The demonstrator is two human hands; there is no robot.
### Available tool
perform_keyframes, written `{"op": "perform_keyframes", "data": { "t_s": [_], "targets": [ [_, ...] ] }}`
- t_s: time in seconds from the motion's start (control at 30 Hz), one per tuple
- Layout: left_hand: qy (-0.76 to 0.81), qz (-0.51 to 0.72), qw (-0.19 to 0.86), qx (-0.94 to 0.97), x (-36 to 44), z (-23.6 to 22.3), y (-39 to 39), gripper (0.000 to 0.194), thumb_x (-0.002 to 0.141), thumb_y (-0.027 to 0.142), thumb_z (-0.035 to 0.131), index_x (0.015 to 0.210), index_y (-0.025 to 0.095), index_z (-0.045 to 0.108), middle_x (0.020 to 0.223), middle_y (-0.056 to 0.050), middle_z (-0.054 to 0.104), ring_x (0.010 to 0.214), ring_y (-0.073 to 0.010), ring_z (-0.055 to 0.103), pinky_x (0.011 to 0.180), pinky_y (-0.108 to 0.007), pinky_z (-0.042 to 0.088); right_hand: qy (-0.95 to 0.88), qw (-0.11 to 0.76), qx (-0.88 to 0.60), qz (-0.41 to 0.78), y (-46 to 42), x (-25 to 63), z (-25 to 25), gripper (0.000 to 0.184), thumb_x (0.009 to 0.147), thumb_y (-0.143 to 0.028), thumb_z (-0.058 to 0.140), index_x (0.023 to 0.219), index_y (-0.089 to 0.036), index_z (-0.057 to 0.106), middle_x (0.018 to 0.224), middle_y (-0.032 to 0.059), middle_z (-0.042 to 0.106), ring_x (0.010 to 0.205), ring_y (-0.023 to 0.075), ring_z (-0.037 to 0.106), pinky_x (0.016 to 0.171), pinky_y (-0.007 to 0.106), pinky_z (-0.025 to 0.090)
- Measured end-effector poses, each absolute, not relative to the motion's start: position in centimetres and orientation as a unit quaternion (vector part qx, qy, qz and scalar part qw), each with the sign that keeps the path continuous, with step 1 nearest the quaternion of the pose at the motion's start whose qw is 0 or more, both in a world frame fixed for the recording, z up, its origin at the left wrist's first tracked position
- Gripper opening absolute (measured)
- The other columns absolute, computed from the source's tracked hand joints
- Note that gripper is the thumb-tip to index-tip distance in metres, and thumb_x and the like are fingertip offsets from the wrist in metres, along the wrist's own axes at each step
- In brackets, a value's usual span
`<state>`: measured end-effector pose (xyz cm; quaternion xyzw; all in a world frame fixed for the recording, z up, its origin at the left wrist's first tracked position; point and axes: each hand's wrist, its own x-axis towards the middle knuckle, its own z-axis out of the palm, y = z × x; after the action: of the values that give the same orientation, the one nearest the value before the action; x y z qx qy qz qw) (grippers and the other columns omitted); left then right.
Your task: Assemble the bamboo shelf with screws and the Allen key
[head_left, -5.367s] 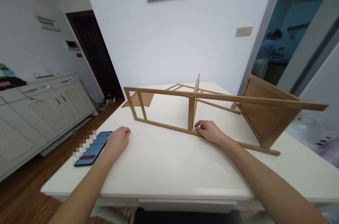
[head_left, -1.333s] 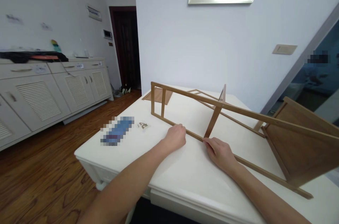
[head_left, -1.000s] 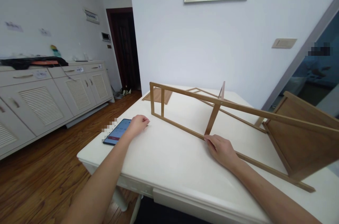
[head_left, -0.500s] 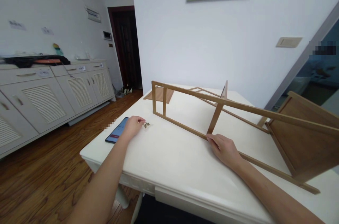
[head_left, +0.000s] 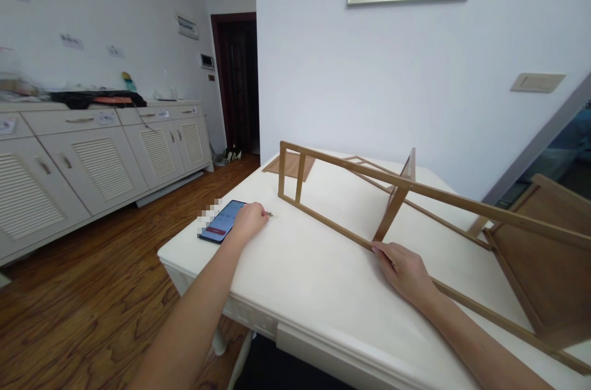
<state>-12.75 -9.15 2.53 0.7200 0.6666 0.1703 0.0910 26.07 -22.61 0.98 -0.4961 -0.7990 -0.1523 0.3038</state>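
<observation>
Over the white bench (head_left: 300, 273), the left grip (head_left: 252, 222) curled low at small metal pieces (head_left: 270, 214); whether it pinched any could not be told. The right grip (head_left: 405, 270) pinched the lower rail of a wooden frame (head_left: 391, 213) that stretched to both its sides. Just left of the left grip lay a phone (head_left: 222, 222); farther left stood closed cabinets (head_left: 96, 159).
</observation>
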Motion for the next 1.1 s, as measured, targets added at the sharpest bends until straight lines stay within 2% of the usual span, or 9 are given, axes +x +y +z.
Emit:
{"op": "perform_keyframes", "data": {
  "t_s": [0.27,0.47,0.63,0.77,1.1],
  "targets": [
    [0.658,0.209,0.101,0.716,-12.7,2.6,-9.0,0.012,0.077,0.022,0.059,0.077,0.019,0.071,0.087,-0.010,0.074,0.087,-0.0240,0.066,0.075,-0.028,0.045,-0.797,0.310,-0.501,-0.136,-22.7,26.1,1.1,0.023,0.094,-0.024,0.045,0.103,-0.022,0.066,0.088,0.0050,0.073,0.076,0.0171,0.069,0.070,0.029,0.055],
    [0.652,0.243,0.125,0.708,-12.4,3.1,-8.8,0.021,0.085,0.030,0.052,0.091,0.018,0.068,0.091,-0.006,0.073,0.081,-0.0176,0.066,0.070,-0.024,0.046,-0.779,0.337,-0.509,-0.143,-22.8,26.6,1.6,0.022,0.095,-0.026,0.044,0.104,-0.022,0.064,0.092,0.0052,0.073,0.079,0.0176,0.069,0.074,0.030,0.054],
    [0.619,0.225,0.114,0.743,-10.5,2.7,-10.3,0.017,0.086,0.022,0.048,0.090,0.017,0.064,0.093,-0.010,0.072,0.090,-0.0232,0.065,0.077,-0.030,0.044,-0.767,0.346,-0.520,-0.149,-22.8,27.1,1.7,0.022,0.095,-0.026,0.044,0.104,-0.021,0.063,0.093,0.0056,0.073,0.080,0.0179,0.069,0.073,0.031,0.054],
    [0.578,0.193,0.116,0.784,-8.1,2.0,-11.4,0.015,0.087,0.017,0.046,0.088,0.016,0.061,0.085,-0.012,0.070,0.086,-0.0265,0.064,0.077,-0.033,0.042,-0.761,0.352,-0.525,-0.147,-22.8,27.3,1.7,0.023,0.095,-0.026,0.043,0.103,-0.022,0.064,0.093,0.0060,0.073,0.080,0.0182,0.069,0.074,0.032,0.055],
    [0.515,0.180,0.131,0.828,-6.1,1.3,-12.3,0.015,0.089,0.012,0.041,0.090,0.017,0.055,0.090,-0.010,0.065,0.085,-0.0218,0.062,0.076,-0.031,0.043,-0.756,0.361,-0.530,-0.133,-23.0,27.4,2.3,0.025,0.095,-0.027,0.041,0.101,-0.022,0.065,0.089,0.0062,0.073,0.078,0.0183,0.068,0.073,0.032,0.054]
  ]
}}
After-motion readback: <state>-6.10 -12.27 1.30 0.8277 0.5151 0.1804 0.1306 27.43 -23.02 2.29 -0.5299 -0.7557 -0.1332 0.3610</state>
